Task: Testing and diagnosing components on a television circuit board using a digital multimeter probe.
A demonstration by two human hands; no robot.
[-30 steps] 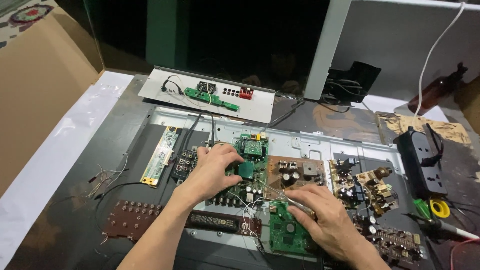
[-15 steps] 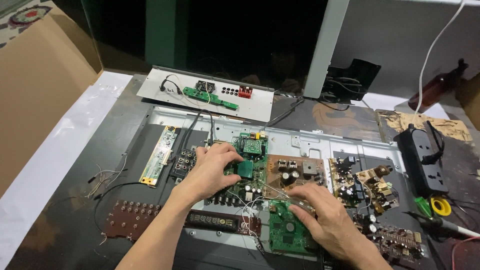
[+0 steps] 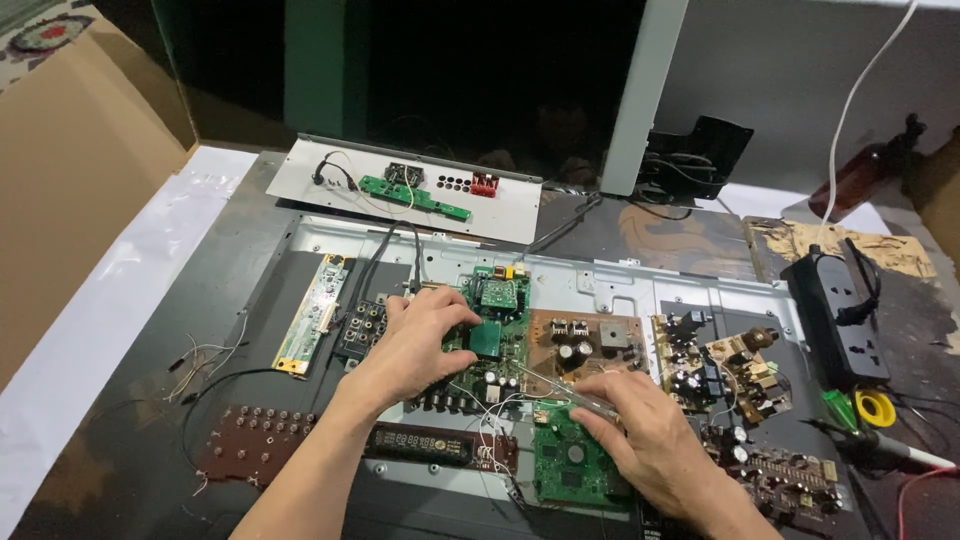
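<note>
The left hand (image 3: pixel 415 345) lies spread, fingers loosely curled, on the green main circuit board (image 3: pixel 488 340) at the middle of the grey metal chassis (image 3: pixel 600 275). The right hand (image 3: pixel 650 435) pinches what looks like a thin metal probe (image 3: pixel 565 388) above a smaller green square board (image 3: pixel 565 465).

We see a green circuit board (image 3: pixel 495 330) lying flat on the grey metal chassis (image 3: pixel 620 275), crowded with small components, beside a smaller green board (image 3: pixel 570 465) lying flat too.
</note>
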